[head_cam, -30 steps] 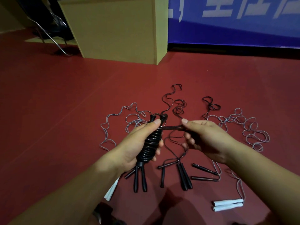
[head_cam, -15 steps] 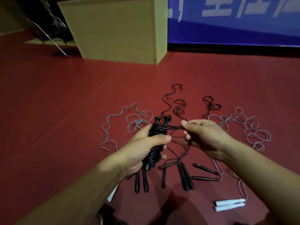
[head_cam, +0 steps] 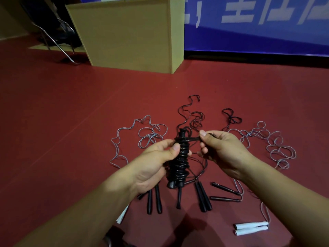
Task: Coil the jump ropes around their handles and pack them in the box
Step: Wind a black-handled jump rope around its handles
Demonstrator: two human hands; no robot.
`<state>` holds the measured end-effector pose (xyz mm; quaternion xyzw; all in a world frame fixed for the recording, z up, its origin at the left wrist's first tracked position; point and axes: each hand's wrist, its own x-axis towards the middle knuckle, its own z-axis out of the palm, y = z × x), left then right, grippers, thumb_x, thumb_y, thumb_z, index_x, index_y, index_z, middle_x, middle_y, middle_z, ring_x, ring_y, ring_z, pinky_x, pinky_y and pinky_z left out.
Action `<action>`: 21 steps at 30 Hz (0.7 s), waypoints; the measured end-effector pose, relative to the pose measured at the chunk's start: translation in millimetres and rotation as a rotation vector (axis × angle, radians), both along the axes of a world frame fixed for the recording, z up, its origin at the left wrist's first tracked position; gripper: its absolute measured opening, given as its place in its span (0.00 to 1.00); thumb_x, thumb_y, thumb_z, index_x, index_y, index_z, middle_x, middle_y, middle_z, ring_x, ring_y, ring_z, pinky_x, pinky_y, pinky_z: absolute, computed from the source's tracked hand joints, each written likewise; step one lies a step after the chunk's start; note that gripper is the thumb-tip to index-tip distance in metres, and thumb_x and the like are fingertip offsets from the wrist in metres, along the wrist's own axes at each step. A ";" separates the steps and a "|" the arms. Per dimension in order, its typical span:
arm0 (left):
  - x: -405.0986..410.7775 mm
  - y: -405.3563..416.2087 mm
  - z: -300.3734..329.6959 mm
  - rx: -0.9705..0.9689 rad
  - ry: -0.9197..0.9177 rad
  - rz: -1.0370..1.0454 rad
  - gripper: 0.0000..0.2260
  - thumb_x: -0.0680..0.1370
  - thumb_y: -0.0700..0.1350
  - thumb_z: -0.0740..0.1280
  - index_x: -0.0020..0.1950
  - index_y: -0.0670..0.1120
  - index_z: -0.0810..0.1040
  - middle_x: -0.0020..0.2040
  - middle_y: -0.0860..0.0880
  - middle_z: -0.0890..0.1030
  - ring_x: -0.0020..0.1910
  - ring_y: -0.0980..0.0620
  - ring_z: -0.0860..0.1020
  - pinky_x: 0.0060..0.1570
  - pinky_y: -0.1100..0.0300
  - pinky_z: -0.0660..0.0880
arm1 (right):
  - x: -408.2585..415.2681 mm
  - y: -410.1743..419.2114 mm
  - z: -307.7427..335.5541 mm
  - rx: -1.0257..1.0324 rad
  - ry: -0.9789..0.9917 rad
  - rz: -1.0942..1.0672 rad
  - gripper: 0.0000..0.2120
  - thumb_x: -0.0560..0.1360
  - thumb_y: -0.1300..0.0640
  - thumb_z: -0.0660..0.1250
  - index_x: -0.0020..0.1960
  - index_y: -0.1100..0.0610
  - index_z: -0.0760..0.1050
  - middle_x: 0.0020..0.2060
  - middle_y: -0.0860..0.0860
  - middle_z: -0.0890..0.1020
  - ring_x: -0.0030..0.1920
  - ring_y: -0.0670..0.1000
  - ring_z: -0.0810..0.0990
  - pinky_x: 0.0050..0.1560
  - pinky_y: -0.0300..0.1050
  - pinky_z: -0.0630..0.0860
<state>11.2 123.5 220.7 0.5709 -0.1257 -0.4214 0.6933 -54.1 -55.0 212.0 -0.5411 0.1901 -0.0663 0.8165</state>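
My left hand grips a black jump rope whose cord is coiled thickly around its paired handles, held upright above the floor. My right hand pinches the loose end of that cord, drawn sideways across the top of the bundle. Below them on the red floor lie several uncoiled black ropes with their handles side by side. A rope with white handles lies at the lower right, its grey cord looping behind. Another grey cord spreads at the left. A tan box stands at the back.
A blue banner with white characters runs along the back wall. A metal chair frame stands behind the box at the far left. Another white handle peeks out under my left forearm.
The coiled bundle has been lifted and turned more upright. My right hand has carried the cord end up and across the top of the handles, laying on another turn.
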 end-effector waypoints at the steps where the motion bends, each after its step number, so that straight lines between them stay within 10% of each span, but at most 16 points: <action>1: -1.0 0.2 1.4 -0.019 0.032 -0.019 0.14 0.73 0.45 0.66 0.56 0.42 0.77 0.49 0.43 0.83 0.44 0.50 0.78 0.50 0.50 0.74 | 0.2 1.3 0.1 -0.003 -0.016 -0.006 0.09 0.76 0.58 0.67 0.39 0.59 0.75 0.28 0.50 0.74 0.26 0.46 0.70 0.41 0.44 0.79; 8: -0.6 -2.9 7.8 0.010 0.198 -0.081 0.25 0.71 0.68 0.66 0.51 0.47 0.77 0.40 0.47 0.77 0.36 0.50 0.75 0.33 0.56 0.73 | 3.3 15.6 -2.1 -0.080 -0.129 0.015 0.09 0.72 0.55 0.68 0.39 0.61 0.76 0.28 0.51 0.75 0.27 0.47 0.72 0.43 0.46 0.81; 12: -4.0 -5.8 4.7 -0.024 0.050 -0.066 0.16 0.68 0.50 0.76 0.51 0.46 0.80 0.40 0.47 0.79 0.32 0.54 0.73 0.23 0.62 0.70 | 3.3 19.4 1.2 -0.103 -0.151 0.043 0.10 0.73 0.56 0.67 0.39 0.62 0.76 0.29 0.52 0.76 0.28 0.47 0.74 0.39 0.43 0.79; 16: -5.4 -6.3 0.8 0.022 0.009 0.047 0.17 0.66 0.40 0.76 0.51 0.47 0.75 0.53 0.36 0.81 0.32 0.52 0.76 0.25 0.60 0.71 | 1.3 17.7 3.6 -0.081 -0.129 0.040 0.09 0.72 0.55 0.68 0.36 0.59 0.76 0.29 0.52 0.76 0.28 0.47 0.72 0.33 0.38 0.76; 21: -4.3 -5.3 -0.8 -0.015 -0.014 0.054 0.15 0.66 0.40 0.76 0.49 0.45 0.78 0.42 0.43 0.81 0.35 0.52 0.78 0.48 0.47 0.79 | -0.4 17.7 6.5 -0.028 -0.129 0.073 0.09 0.71 0.54 0.68 0.34 0.57 0.78 0.29 0.52 0.75 0.28 0.47 0.72 0.34 0.38 0.76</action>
